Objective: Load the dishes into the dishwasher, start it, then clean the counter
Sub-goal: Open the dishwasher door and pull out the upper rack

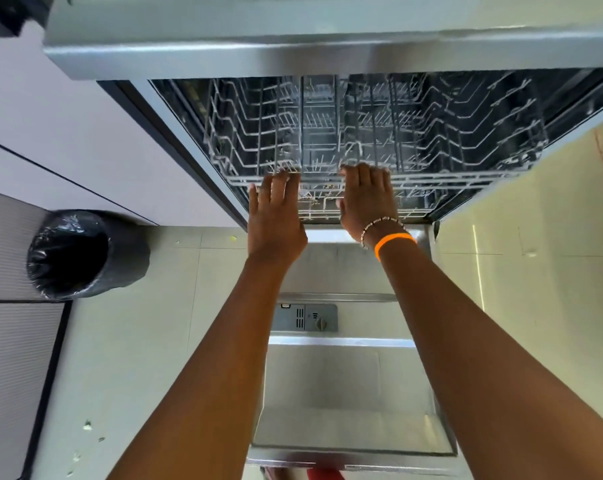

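Observation:
The dishwasher stands open below the counter edge (293, 53), its steel door (345, 393) folded down flat toward me. An empty grey wire rack (449, 140) fills the opening. My left hand (274, 213) lies on the rack's front rail with fingers straight, fingertips over the wire. Beside it my right hand (367, 199), with an orange band and a bead bracelet at the wrist, rests on the same front rail, its fingertips curling slightly over the top wire. No dishes show in the rack.
A grey bin lined with a black bag (75, 254) stands on the floor to the left. The detergent compartment (305, 317) sits in the door's inner face. Pale cabinet fronts (68, 133) flank the left side, tiled floor (535, 271) the right.

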The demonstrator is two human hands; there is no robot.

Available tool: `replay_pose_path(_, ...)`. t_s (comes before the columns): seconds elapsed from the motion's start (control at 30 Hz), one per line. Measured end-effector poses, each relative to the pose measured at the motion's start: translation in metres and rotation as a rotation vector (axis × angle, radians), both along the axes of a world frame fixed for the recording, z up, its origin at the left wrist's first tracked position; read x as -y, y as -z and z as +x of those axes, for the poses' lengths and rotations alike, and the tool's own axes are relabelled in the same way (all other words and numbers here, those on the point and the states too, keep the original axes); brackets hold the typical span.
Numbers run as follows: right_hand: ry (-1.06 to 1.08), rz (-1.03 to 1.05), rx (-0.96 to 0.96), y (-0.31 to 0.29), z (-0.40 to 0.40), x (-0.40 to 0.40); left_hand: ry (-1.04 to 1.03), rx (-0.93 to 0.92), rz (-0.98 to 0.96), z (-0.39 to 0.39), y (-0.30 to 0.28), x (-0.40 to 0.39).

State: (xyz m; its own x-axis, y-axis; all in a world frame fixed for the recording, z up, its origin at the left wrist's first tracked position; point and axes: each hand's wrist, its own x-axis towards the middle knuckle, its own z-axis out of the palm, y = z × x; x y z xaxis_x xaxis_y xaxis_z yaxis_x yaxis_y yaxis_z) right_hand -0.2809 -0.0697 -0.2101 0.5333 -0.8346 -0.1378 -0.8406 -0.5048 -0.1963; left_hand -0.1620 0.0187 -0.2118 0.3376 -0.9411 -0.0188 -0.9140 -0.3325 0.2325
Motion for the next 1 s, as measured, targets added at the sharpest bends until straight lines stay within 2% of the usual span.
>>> replay_pose_path(0.1, -0.041, 0.005, -0.047, 0.002, -0.013, -0.031, 0.025, 0.008, 0.017, -0.007, -0.001, -0.024)
replay_pose_path(0.27, -0.002, 0.146, -0.084, -0.001, -0.034, -0.089, 0.029, -0.072, 0.057, -0.028, -0.002, -0.092)
replay_pose_path(0.7, 0.082, 0.288, -0.106, -0.020, -0.087, -0.229, 0.134, -0.274, 0.170, -0.069, -0.018, -0.231)
replay_pose_path(0.87, 0.059, 0.363, -0.142, -0.024, -0.101, -0.253, 0.120, -0.267, 0.268, -0.080, -0.022, -0.256)
replay_pose_path(1.0, 0.137, 0.527, -0.143, -0.032, -0.098, -0.246, 0.085, -0.333, 0.335, -0.077, -0.032, -0.250)
